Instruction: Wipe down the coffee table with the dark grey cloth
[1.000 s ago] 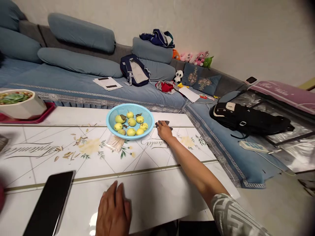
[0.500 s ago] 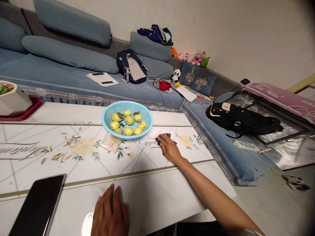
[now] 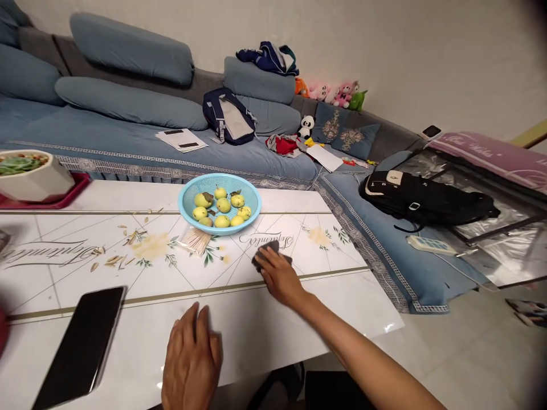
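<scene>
My right hand (image 3: 282,278) presses down on a dark grey cloth (image 3: 274,246) on the patterned tabletop (image 3: 316,319), its fingers spread over the cloth, whose edges show past them. Near the front edge of the table, my left hand (image 3: 192,353) lies palm down with fingers stretched out, holding nothing. Ahead of both hands stands a light blue plastic basket (image 3: 184,212) with several yellow-green fruits (image 3: 223,205) and a few brown leaves in it. Against its front lies a clear packet of thin wooden sticks (image 3: 195,241).
A dark phone (image 3: 83,344) lies left of my left hand. Scattered shells and crumbs (image 3: 113,262) lie behind it. A white planter (image 3: 36,176) stands on a red tray at the far left. Beyond the table runs a blue sofa (image 3: 128,136); a black backpack (image 3: 427,199) rests at right.
My right hand has slid the cloth nearer and slightly left across the table. My left hand keeps its place near the edge. The view has shifted a little.
</scene>
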`<state>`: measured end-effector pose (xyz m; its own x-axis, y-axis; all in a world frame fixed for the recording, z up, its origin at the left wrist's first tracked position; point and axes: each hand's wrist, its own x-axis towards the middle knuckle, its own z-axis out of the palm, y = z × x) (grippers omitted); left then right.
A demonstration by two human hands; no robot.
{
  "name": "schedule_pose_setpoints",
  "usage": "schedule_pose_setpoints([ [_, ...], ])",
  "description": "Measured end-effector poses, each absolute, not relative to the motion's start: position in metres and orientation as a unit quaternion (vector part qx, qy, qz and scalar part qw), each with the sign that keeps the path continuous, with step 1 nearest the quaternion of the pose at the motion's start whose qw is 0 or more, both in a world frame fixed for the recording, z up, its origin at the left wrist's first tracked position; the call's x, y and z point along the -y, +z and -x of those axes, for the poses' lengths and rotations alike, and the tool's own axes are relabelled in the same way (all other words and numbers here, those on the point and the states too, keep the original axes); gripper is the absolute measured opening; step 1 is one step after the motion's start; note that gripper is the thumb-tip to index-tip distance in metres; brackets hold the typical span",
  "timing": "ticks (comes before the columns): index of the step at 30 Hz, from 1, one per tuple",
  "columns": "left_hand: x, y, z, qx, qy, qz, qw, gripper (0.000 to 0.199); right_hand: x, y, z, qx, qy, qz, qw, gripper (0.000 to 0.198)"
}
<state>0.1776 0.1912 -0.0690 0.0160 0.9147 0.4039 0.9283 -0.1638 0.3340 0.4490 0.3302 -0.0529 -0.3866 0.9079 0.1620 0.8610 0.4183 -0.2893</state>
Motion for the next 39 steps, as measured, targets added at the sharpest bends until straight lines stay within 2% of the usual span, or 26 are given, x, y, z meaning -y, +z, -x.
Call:
schedule_pose_setpoints([
  [2,-0.192,-0.072,-0.178,0.651,-0.269,0.710,0.014,0.050,-0.316,-0.056,-0.460,0.834,0.082,0.526,0.146,0.051],
  [4,-0.193,-0.073,-0.179,0.654,-0.265,0.708,0.017,0.049,-0.339,-0.055,-0.463,0.827,0.079,0.539,0.142,0.052],
  [9,-0.194,-0.072,-0.180,0.666,-0.260,0.699,0.019,0.046,-0.484,-0.035,-0.438,0.783,0.066,0.608,0.112,0.055],
  [12,-0.193,-0.069,-0.179,0.667,-0.257,0.699,0.019,0.045,-0.532,-0.022,-0.421,0.776,0.075,0.617,0.110,0.058],
  [15,-0.192,-0.066,-0.178,0.661,-0.247,0.708,0.028,0.044,-0.504,-0.022,-0.419,0.784,0.077,0.605,0.115,0.055],
  [20,-0.191,-0.064,-0.180,0.649,-0.252,0.716,0.046,0.045,-0.356,-0.049,-0.455,0.835,0.063,0.525,0.154,0.051],
  [23,-0.192,-0.069,-0.179,0.652,-0.252,0.714,0.048,0.045,-0.306,-0.061,-0.480,0.850,0.059,0.495,0.168,0.054],
  [25,-0.193,-0.074,-0.177,0.650,-0.245,0.717,0.048,0.046,-0.322,-0.063,-0.487,0.849,0.059,0.501,0.159,0.053],
  [31,-0.195,-0.076,-0.176,0.655,-0.246,0.713,0.049,0.045,-0.492,-0.041,-0.470,0.762,0.037,0.630,0.146,0.050],
  [33,-0.195,-0.072,-0.177,0.652,-0.251,0.713,0.052,0.044,-0.518,-0.032,-0.460,0.747,0.030,0.647,0.148,0.050],
  [36,-0.193,-0.069,-0.178,0.650,-0.254,0.714,0.050,0.044,-0.488,-0.031,-0.456,0.754,0.022,0.640,0.146,0.050],
  [39,-0.191,-0.069,-0.178,0.652,-0.258,0.712,0.039,0.045,-0.401,-0.046,-0.470,0.782,0.010,0.605,0.150,0.049],
])
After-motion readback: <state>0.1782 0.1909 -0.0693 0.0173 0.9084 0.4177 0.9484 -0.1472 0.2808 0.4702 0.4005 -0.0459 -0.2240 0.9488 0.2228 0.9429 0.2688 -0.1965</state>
